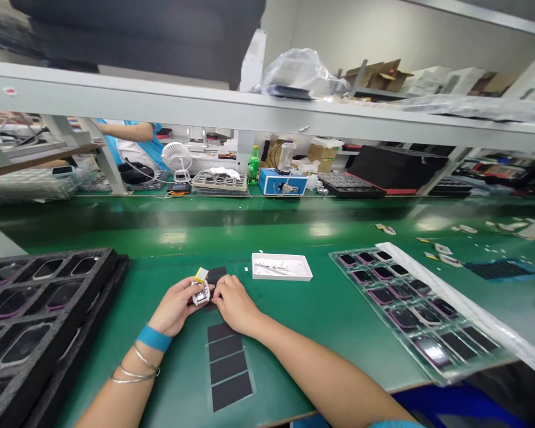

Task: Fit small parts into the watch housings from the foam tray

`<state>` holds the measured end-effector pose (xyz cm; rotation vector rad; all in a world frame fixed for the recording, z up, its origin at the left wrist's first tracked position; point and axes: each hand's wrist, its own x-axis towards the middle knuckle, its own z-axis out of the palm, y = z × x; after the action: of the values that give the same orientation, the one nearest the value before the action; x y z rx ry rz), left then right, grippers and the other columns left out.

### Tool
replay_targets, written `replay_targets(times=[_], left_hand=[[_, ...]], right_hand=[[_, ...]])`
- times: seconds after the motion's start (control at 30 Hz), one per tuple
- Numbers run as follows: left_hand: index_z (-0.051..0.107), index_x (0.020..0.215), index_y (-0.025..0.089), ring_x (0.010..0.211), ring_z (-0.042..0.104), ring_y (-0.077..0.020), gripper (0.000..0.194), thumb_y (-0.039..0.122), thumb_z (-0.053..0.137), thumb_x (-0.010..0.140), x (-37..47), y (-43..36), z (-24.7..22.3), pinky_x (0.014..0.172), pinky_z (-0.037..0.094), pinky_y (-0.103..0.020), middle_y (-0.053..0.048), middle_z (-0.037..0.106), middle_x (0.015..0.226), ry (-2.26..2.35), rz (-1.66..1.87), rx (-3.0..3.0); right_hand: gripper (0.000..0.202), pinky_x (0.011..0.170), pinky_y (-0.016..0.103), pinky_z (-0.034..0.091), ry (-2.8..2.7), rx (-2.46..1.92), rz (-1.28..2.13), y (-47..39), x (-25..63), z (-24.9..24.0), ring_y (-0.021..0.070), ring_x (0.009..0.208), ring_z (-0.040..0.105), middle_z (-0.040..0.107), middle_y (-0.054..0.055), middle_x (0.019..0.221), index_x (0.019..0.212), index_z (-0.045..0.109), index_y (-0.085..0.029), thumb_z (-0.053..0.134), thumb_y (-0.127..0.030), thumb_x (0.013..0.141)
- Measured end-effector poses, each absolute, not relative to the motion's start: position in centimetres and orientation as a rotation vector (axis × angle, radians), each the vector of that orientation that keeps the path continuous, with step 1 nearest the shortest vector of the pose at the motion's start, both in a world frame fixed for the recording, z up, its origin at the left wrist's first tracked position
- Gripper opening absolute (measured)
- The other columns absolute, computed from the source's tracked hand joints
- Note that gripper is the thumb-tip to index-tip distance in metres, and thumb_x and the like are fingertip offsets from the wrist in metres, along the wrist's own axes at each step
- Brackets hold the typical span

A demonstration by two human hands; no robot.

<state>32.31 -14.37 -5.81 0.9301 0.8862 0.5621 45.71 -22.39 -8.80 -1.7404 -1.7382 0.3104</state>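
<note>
A small white watch-like case (201,293) with a yellow-edged battery (201,274) sticking up from it is held in my left hand (178,303), between thumb and fingers. My right hand (234,303) is beside it, fingers bent and pressed together close to the case's right side; what they pinch, if anything, is too small to make out. Under and in front of the hands lies a clear sheet with black rectangular pieces (229,362) on the green table (303,333). Just behind and right of my right hand, a shallow white box (282,267) holds tweezers and tiny bits.
Black foam trays (111,261) with watch-like parts stand at the left. A clear tray (410,333) of similar parts lies at the right, beside a white strip (463,303). Loose small parts (446,255) lie beyond. A shelf (160,101) crosses above; a person (134,139) is behind it.
</note>
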Motion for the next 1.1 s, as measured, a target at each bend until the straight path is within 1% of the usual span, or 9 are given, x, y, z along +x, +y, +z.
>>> replay_targets(times=[0.13, 0.23, 0.3, 0.37, 0.47, 0.53, 0.73, 0.83, 1.1], left_hand=[[0.062, 0.086, 0.012, 0.077, 0.063, -0.0177, 0.025, 0.018, 0.071, 0.064, 32.3, -14.3, -5.8, 0.069, 0.053, -0.026, -0.010, 0.067, 0.087, 0.890, 0.557, 0.952], [0.062, 0.088, 0.013, 0.076, 0.062, -0.0169, 0.034, 0.025, 0.076, 0.059, 32.5, -14.7, -5.6, 0.067, 0.053, -0.025, -0.008, 0.067, 0.085, 0.888, 0.575, 1.009], [0.062, 0.090, 0.013, 0.073, 0.061, -0.0158, 0.040, 0.029, 0.079, 0.057, 32.6, -15.2, -5.3, 0.065, 0.053, -0.025, -0.007, 0.067, 0.083, 0.879, 0.577, 1.048], [0.062, 0.092, 0.014, 0.070, 0.060, -0.0147, 0.044, 0.032, 0.080, 0.056, 32.8, -15.7, -5.2, 0.063, 0.054, -0.025, -0.005, 0.066, 0.081, 0.872, 0.551, 1.071], [0.062, 0.093, 0.014, 0.066, 0.058, -0.0127, 0.045, 0.034, 0.080, 0.056, 33.0, -16.3, -5.1, 0.060, 0.053, -0.023, -0.004, 0.064, 0.079, 0.866, 0.505, 1.093], [0.063, 0.094, 0.013, 0.066, 0.057, -0.0116, 0.046, 0.035, 0.079, 0.057, 33.1, -16.5, -5.2, 0.060, 0.053, -0.023, -0.004, 0.063, 0.079, 0.856, 0.485, 1.107], [0.063, 0.101, 0.014, 0.067, 0.057, -0.0120, 0.048, 0.036, 0.078, 0.061, 33.2, -16.5, -5.4, 0.061, 0.053, -0.024, -0.005, 0.063, 0.082, 0.841, 0.437, 1.118], [0.063, 0.101, 0.013, 0.068, 0.058, -0.0128, 0.050, 0.036, 0.078, 0.060, 33.2, -16.6, -5.4, 0.061, 0.053, -0.025, -0.006, 0.064, 0.084, 0.836, 0.440, 1.107], [0.064, 0.099, 0.014, 0.068, 0.059, -0.0140, 0.049, 0.035, 0.079, 0.058, 33.2, -16.8, -5.1, 0.062, 0.053, -0.024, -0.006, 0.065, 0.081, 0.841, 0.440, 1.085]], right_hand=[[0.008, 0.087, 0.033, 0.039, -1.778, -1.567, 0.232, -24.0, 46.0, -7.7, 0.0160, 0.092, 0.046, 0.051, 0.004, 0.097, 0.082, 0.052, -0.017, 0.059, -0.012, 0.083], [0.007, 0.088, 0.031, 0.040, -1.645, -1.381, 0.168, -24.8, 46.4, -6.4, 0.0149, 0.093, 0.050, 0.056, 0.004, 0.095, 0.081, 0.053, -0.017, 0.057, -0.012, 0.083], [0.008, 0.085, 0.029, 0.042, -1.506, -1.294, 0.225, -25.0, 46.7, -5.8, 0.0138, 0.088, 0.055, 0.060, 0.002, 0.089, 0.076, 0.055, -0.017, 0.057, -0.011, 0.081], [0.007, 0.079, 0.027, 0.045, -1.371, -1.278, 0.383, -24.9, 46.9, -5.6, 0.0133, 0.080, 0.059, 0.064, 0.001, 0.082, 0.072, 0.057, -0.017, 0.059, -0.011, 0.077], [0.004, 0.070, 0.025, 0.048, -1.218, -1.303, 0.616, -24.7, 46.9, -5.9, 0.0132, 0.072, 0.060, 0.065, 0.001, 0.075, 0.070, 0.061, -0.016, 0.064, -0.016, 0.071], [0.007, 0.066, 0.023, 0.047, -1.160, -1.296, 0.680, -24.5, 46.9, -6.3, 0.0127, 0.068, 0.059, 0.065, 0.001, 0.072, 0.068, 0.061, -0.015, 0.068, -0.018, 0.068], [0.015, 0.064, 0.023, 0.046, -1.112, -1.206, 0.789, -24.3, 46.6, -6.5, 0.0111, 0.065, 0.057, 0.063, -0.001, 0.071, 0.072, 0.058, -0.015, 0.070, -0.018, 0.065], [0.019, 0.063, 0.022, 0.046, -1.090, -1.203, 0.811, -24.3, 46.4, -6.4, 0.0107, 0.064, 0.057, 0.062, -0.001, 0.071, 0.073, 0.055, -0.015, 0.071, -0.016, 0.063], [0.012, 0.063, 0.021, 0.046, -1.189, -1.277, 0.712, -24.2, 46.2, -6.7, 0.0112, 0.065, 0.058, 0.063, -0.001, 0.071, 0.072, 0.056, -0.016, 0.067, -0.016, 0.068]])
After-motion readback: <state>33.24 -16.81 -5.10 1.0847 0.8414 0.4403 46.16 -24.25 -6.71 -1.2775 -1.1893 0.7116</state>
